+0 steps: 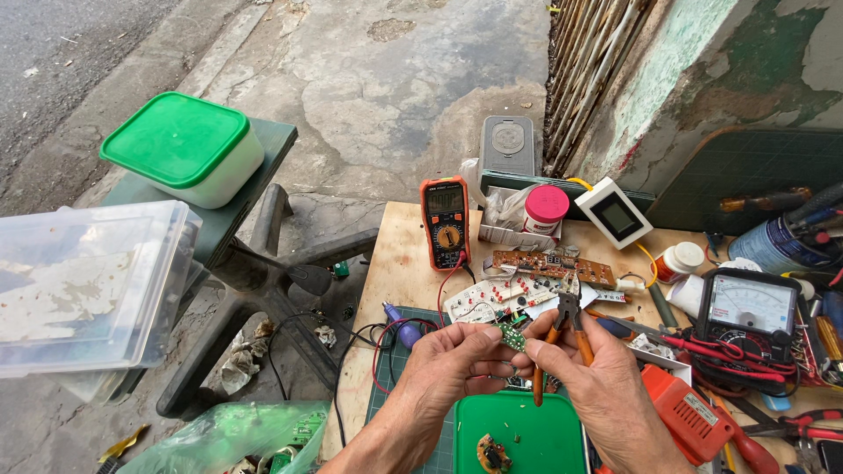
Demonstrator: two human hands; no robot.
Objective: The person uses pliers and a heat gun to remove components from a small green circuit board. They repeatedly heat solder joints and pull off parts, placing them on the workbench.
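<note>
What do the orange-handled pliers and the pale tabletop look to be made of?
The orange-handled pliers: dark, dull metal head, probably steel; the grips look like smooth plastic or rubber sleeves. The pale tabletop: apparently unfinished plywood, with visible grain and stains.

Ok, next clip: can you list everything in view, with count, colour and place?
Small green circuit board: one, pinched between both hands.
Orange-handled pliers: one, in right hand.
Orange digital multimeter: one, upright at table's back left.
Black analogue meter: one, table right.
Long brown circuit board: one, mid-table.
Pink-lidded jar: one, table back.
Green tray: one, below hands.
Green-lidded white tub: one, on stand at left.
Clear plastic bin: one, far left.
Left hand: holds board.
Right hand: grips pliers.
</note>
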